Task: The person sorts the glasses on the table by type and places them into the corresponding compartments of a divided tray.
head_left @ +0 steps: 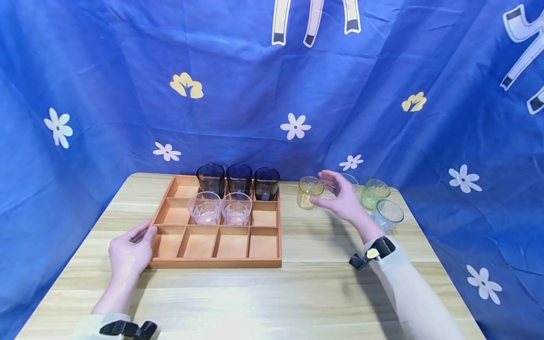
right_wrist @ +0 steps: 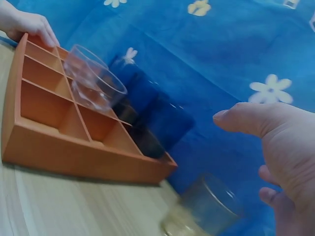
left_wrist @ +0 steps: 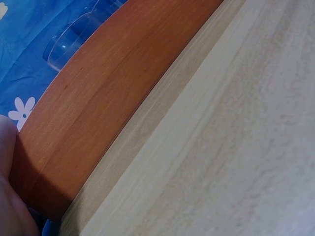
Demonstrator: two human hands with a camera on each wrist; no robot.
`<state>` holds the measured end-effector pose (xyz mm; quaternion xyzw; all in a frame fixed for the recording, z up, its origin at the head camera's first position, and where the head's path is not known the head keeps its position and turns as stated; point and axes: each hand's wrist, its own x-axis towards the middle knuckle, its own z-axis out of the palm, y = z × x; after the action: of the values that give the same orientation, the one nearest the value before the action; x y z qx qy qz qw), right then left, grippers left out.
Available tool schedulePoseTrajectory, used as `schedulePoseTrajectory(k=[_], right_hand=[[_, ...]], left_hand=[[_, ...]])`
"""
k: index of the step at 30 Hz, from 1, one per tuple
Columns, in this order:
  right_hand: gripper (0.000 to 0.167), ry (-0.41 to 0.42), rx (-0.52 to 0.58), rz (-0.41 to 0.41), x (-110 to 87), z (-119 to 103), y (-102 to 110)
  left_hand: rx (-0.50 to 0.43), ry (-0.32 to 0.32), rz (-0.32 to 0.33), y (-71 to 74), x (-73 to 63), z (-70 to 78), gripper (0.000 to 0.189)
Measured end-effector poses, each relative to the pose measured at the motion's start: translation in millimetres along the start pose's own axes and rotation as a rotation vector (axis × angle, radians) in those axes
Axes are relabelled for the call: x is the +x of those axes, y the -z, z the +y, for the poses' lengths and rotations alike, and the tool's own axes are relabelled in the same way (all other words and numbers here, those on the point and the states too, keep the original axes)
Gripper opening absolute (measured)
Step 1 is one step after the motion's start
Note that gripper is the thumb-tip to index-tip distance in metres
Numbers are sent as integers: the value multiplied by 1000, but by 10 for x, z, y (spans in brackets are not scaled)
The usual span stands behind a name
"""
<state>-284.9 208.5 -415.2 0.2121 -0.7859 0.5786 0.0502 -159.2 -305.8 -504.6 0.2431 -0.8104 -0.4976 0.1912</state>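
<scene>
A wooden compartment tray (head_left: 216, 263) lies on the table, its left wall gripped near the front corner by my left hand (head_left: 131, 251). Three dark glasses (head_left: 240, 182) stand in its back row, and two clear glasses (head_left: 206, 208) occupy the middle row's two central compartments. To the right of the tray, my right hand (head_left: 345, 200) is beside a yellow-tinted glass (head_left: 305, 199), thumb and fingers spread apart and holding nothing. The right wrist view has that yellow-tinted glass (right_wrist: 204, 206) below the thumb. A clear glass (head_left: 351, 179) is partly hidden behind the right hand.
Near the table's right edge stand a green glass (head_left: 375, 193) and a light blue glass (head_left: 388, 215). Blue patterned cloth (head_left: 238, 108) hangs behind and along both sides of the wooden table (head_left: 297, 302).
</scene>
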Motion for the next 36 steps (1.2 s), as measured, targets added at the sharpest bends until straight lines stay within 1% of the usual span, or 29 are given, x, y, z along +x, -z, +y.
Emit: schedulePoseTrajectory(k=[5, 8, 11, 16, 23, 29, 36], right_hand=[[83, -13, -7, 61, -133, 17, 285], [82, -31, -7, 102, -191, 42, 399], [81, -57, -4, 132, -234, 92, 469], [80, -100, -18, 150, -290, 186, 538], [80, -111, -59, 178, -376, 227, 689], [81, -125, -125, 216, -472, 223, 925], [84, -148, -268, 283, -671, 302, 1215]], left_hand=[[-7, 9, -5, -9, 9, -6, 38], [-4, 11, -6, 10, 12, -15, 39], [-3, 9, -1, 29, 9, -22, 39], [-2, 10, 4, 35, 3, -15, 39], [-28, -12, 6, 2, 10, 8, 36], [-18, -3, -2, -10, 33, 7, 38], [-17, 8, -1, -7, 36, 0, 37]])
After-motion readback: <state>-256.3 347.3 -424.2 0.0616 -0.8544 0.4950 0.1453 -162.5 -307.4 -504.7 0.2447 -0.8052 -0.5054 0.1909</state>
